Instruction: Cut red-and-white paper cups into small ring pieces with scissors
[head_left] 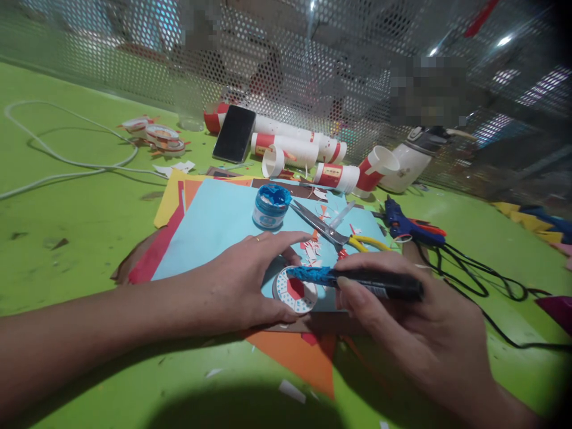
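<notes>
My left hand (250,280) steadies a small round white paper disc (283,292) by its edge, thumb at the near side and fingers at the far side. Blue dots ring the disc around a red centre. Between the fingers of my right hand (402,322) is a black marker pen (379,283), its front end coated in blue paint. That painted tip lies over the disc's upper part; whether it touches, I cannot tell. Beyond my left hand stands an open jar of blue paint (270,217). Yellow-handled scissors (319,223) lie open beside it, among paper scraps (311,253).
Light blue paper (201,226) tops stacked coloured sheets on the green table (58,238). Paper cups (375,170), a phone (235,134) and a white kettle (406,164) stand or lie behind. To the right is a blue glue gun (409,225) with a black cord; decorated discs (163,138) sit left.
</notes>
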A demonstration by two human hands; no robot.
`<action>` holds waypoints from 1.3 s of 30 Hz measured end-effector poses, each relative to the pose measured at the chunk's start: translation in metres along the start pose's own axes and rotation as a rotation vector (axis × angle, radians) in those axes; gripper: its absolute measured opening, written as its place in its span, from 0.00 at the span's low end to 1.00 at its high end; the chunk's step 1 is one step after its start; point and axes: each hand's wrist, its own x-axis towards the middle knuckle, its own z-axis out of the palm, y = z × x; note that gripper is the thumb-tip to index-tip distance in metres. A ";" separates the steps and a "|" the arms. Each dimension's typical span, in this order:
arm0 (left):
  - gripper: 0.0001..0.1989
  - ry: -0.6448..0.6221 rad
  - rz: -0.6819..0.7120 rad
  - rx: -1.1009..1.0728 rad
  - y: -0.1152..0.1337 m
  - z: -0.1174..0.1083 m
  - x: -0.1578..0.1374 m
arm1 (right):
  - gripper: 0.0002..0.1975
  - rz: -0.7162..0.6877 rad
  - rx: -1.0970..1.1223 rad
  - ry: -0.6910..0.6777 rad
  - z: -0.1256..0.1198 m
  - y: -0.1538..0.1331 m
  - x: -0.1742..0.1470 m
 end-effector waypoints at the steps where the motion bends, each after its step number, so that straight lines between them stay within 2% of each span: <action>1: 0.38 -0.004 -0.002 0.003 0.000 0.000 0.000 | 0.06 -0.009 0.001 -0.006 0.000 -0.001 0.000; 6: 0.40 -0.004 -0.010 0.037 -0.001 0.001 0.000 | 0.05 -0.025 -0.019 0.035 0.001 0.000 0.002; 11: 0.39 -0.003 0.003 0.031 0.000 0.000 0.000 | 0.03 0.018 -0.009 0.080 0.003 0.001 0.003; 17: 0.39 -0.009 0.017 0.054 0.000 0.000 0.000 | 0.01 0.115 0.011 0.229 0.001 -0.002 0.000; 23: 0.39 -0.023 0.009 0.066 -0.001 0.000 0.000 | 0.02 0.048 -0.052 0.146 0.001 0.001 0.000; 39: 0.39 -0.001 0.016 0.047 -0.001 0.001 0.000 | 0.03 0.040 -0.072 0.144 0.003 0.004 0.000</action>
